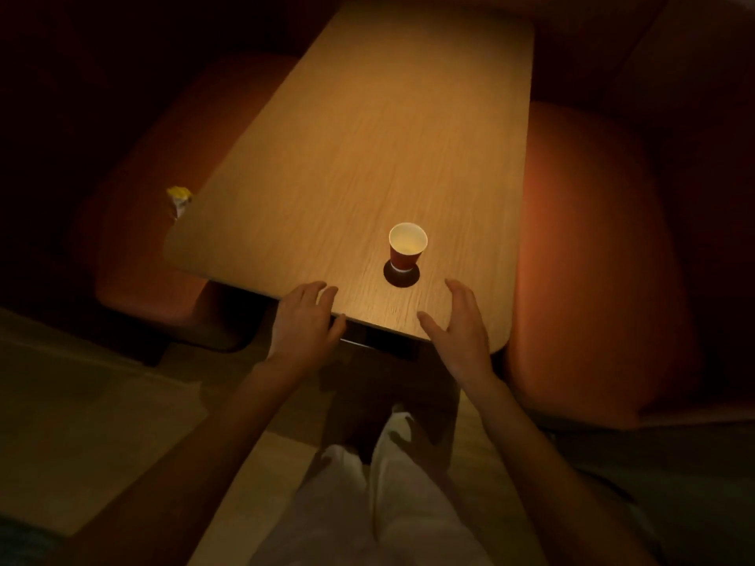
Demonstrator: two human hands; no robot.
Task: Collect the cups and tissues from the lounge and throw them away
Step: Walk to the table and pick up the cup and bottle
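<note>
A red paper cup (pixel 406 249) with a white inside stands upright near the front end of a long wooden table (pixel 367 136). My right hand (pixel 459 324) hovers over the table's front edge just right of and below the cup, fingers apart and holding nothing. My left hand (pixel 306 316) rests at the table's front edge, left of the cup, also with nothing in it. A crumpled yellow-white tissue or wrapper (pixel 179 200) lies on the seat by the table's front left corner, partly hidden by the tabletop.
Orange upholstered benches flank the table, one on the left (pixel 143 259) and one on the right (pixel 592 259). My legs in light trousers (pixel 367 504) stand on the floor in front of the table. The room is dim.
</note>
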